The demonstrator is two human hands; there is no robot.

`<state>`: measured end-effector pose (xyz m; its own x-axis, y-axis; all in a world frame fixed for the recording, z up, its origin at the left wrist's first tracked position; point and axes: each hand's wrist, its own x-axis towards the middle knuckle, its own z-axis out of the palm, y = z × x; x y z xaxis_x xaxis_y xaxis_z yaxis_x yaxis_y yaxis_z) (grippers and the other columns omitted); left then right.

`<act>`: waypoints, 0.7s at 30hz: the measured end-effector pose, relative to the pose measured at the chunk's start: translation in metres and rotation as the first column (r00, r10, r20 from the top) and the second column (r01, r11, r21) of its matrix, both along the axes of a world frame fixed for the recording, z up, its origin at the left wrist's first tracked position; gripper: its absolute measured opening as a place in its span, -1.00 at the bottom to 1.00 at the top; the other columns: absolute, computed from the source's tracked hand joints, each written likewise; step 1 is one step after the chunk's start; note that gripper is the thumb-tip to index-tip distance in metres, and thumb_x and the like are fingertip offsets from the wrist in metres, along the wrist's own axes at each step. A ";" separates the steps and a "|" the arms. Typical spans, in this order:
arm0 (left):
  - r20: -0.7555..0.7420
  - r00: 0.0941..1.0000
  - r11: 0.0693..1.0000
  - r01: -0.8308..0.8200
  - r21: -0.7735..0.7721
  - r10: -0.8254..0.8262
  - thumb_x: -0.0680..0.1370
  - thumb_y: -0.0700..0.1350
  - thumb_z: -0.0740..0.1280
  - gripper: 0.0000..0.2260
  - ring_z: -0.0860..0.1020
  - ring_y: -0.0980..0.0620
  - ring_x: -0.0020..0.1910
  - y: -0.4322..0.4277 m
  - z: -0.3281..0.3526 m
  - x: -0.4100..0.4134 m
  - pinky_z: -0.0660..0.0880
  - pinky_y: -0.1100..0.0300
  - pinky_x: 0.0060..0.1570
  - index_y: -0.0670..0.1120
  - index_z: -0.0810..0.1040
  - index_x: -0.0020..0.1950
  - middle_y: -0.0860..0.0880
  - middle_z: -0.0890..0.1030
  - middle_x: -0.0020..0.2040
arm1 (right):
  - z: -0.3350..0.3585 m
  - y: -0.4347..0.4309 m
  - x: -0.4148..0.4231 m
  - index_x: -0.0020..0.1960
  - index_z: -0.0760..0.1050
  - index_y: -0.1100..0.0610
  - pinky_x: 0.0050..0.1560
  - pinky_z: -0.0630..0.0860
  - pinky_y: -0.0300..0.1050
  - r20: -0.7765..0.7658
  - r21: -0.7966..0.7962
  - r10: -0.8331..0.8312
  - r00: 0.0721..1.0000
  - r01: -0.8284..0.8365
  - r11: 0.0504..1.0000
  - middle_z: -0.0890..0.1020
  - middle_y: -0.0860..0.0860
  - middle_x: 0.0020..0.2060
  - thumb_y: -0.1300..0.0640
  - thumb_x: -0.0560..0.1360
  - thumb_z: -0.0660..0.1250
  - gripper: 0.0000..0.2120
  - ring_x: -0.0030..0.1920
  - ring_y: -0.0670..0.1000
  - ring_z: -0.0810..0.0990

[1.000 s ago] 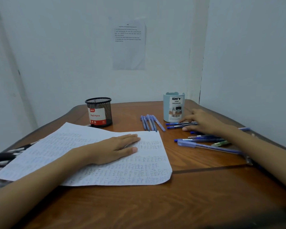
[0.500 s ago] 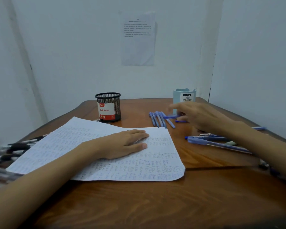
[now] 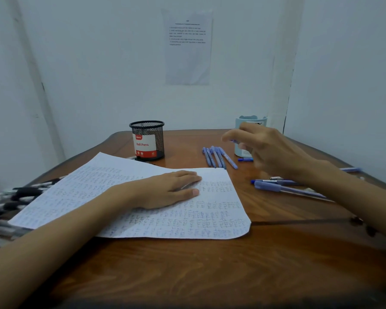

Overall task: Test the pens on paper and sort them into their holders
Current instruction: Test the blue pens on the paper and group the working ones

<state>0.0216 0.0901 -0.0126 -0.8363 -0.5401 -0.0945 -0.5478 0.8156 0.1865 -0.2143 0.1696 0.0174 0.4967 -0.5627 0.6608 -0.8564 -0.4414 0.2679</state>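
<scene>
A person sits at a brown wooden surface with a glossy, grained top, pushed into a corner of plain pale walls. A sheet of white paper, covered in rows of small handwritten marks, lies across the middle toward 9 o'clock. The left hand rests flat on it, fingers straight and together, palm down.

At 11 o'clock stands a round black wire-mesh holder with a red-and-white label reading "Ball Pens". At 1 o'clock stands a pale blue, smooth-walled holder. The right hand is raised in front of this holder and hides most of it. Its fingers curl narrowly around a blue pen. Only a short, blurred bit of that pen shows beneath them.

Between the two holders, at 12 o'clock, a row of slim blue pens lies side by side, just beyond the paper's far edge. A short blue piece lies beside the pale holder's base. At 3 o'clock more loose pens, blue-capped with clear barrels, lie partly under the right forearm. At 9 o'clock a blurred heap of black pens lies at the surface's edge, partly under the paper. A printed sheet is stuck to the far wall.
</scene>
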 end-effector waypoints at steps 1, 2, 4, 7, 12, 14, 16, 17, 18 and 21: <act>0.001 1.000 1.000 0.000 -0.001 0.000 0.59 0.18 -0.01 -0.50 0.08 0.18 0.47 0.000 0.000 0.000 -0.02 0.31 0.33 0.12 0.06 0.52 0.16 0.06 0.53 | 0.000 0.000 0.001 0.14 0.51 0.23 -0.26 0.59 -0.12 0.021 -0.009 0.009 1.000 -0.009 1.000 0.59 0.22 -0.17 0.34 0.37 0.29 -0.66 -0.28 0.19 0.60; 0.003 1.000 1.000 -0.001 -0.001 0.001 0.60 0.17 -0.01 -0.51 0.08 0.18 0.47 0.000 0.000 0.000 -0.03 0.32 0.31 0.12 0.06 0.52 0.16 0.05 0.53 | 0.000 0.000 0.003 0.16 0.51 0.23 -0.26 0.56 -0.19 0.049 -0.019 0.018 0.999 -0.017 1.000 0.60 0.20 -0.17 0.29 0.39 0.28 -0.67 -0.28 0.16 0.60; 0.007 1.000 1.000 -0.003 0.003 0.003 0.60 0.17 -0.01 -0.51 0.08 0.18 0.47 0.001 0.000 -0.001 -0.02 0.34 0.28 0.12 0.05 0.52 0.16 0.05 0.53 | 0.004 0.003 0.007 0.23 0.48 0.21 -0.23 0.49 -0.41 0.194 -0.011 0.039 0.980 -0.037 0.999 0.61 0.11 -0.19 0.24 0.44 0.33 -0.64 -0.27 0.04 0.58; 0.009 1.000 1.000 -0.005 0.013 0.005 0.60 0.17 -0.01 -0.51 0.09 0.17 0.47 0.001 0.001 -0.001 -0.01 0.31 0.31 0.12 0.05 0.52 0.16 0.05 0.53 | 0.015 0.011 0.011 0.16 0.50 0.10 -0.25 0.49 -0.43 0.581 0.057 -0.009 0.814 -0.030 0.998 0.53 -0.12 -0.27 0.15 0.42 0.43 -0.67 -0.31 -0.19 0.51; 0.004 1.000 1.000 -0.007 0.014 0.007 0.60 0.15 -0.01 -0.52 0.09 0.17 0.47 0.002 0.001 -0.001 -0.02 0.33 0.29 0.11 0.06 0.52 0.16 0.05 0.53 | 0.022 0.015 0.000 -0.25 0.36 0.14 -0.63 0.27 -0.39 0.973 0.102 -0.162 -0.166 -0.321 0.942 0.42 0.04 -0.34 0.27 0.51 0.30 -0.80 -0.62 -0.18 0.30; 0.003 1.000 1.000 -0.010 0.014 0.010 0.60 0.15 -0.01 -0.52 0.08 0.17 0.47 0.003 0.001 -0.001 -0.02 0.34 0.27 0.12 0.05 0.52 0.16 0.04 0.53 | 0.015 0.012 0.003 -0.20 0.37 0.20 -0.60 0.41 -0.34 0.903 0.094 -0.246 -0.353 -0.396 0.913 0.45 0.08 -0.36 0.26 0.54 0.25 -0.85 -0.59 -0.16 0.34; 0.003 1.000 1.000 -0.005 0.012 0.005 0.60 0.15 -0.01 -0.52 0.08 0.18 0.47 0.002 0.001 -0.001 -0.03 0.35 0.27 0.12 0.05 0.52 0.16 0.05 0.53 | 0.007 0.009 0.012 -0.16 0.42 0.21 -0.46 0.58 -0.19 0.878 0.138 -0.337 -0.340 -0.495 0.858 0.48 0.08 -0.45 0.09 0.58 0.22 -0.78 -0.55 -0.10 0.51; 0.004 1.000 1.000 -0.002 0.013 0.002 0.60 0.15 -0.01 -0.52 0.08 0.18 0.46 0.001 0.001 -0.001 -0.03 0.35 0.27 0.12 0.05 0.52 0.17 0.05 0.52 | 0.004 0.009 0.018 -0.13 0.46 0.21 -0.43 0.60 -0.15 0.875 0.170 -0.385 -0.292 -0.561 0.810 0.53 0.10 -0.45 -0.01 0.58 0.18 -0.70 -0.49 -0.05 0.60; 0.005 1.000 1.000 -0.001 0.016 0.001 0.60 0.15 -0.01 -0.52 0.08 0.19 0.46 -0.001 0.000 -0.001 -0.04 0.36 0.26 0.12 0.06 0.52 0.17 0.05 0.52 | 0.002 0.011 0.024 -0.06 0.51 0.21 -0.41 0.61 -0.13 0.873 0.209 -0.433 -0.222 -0.633 0.745 0.61 0.13 -0.39 -0.10 0.58 0.13 -0.61 -0.39 0.00 0.66; -0.005 1.000 0.999 -0.023 0.040 0.023 0.59 0.15 -0.01 -0.52 0.08 0.20 0.45 -0.008 -0.001 0.001 -0.03 0.36 0.26 0.12 0.05 0.51 0.17 0.04 0.52 | -0.006 0.015 0.038 0.06 0.58 0.18 -0.36 0.62 -0.18 0.874 0.313 -0.485 -0.033 -0.726 0.613 0.70 0.14 -0.12 -0.17 0.56 0.09 -0.52 -0.21 0.04 0.70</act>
<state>0.0225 0.0819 -0.0138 -0.8241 -0.5553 -0.1114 -0.5653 0.7946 0.2214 -0.1762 0.1847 0.0113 -0.0619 -0.9980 0.0119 0.1641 -0.0220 -0.9862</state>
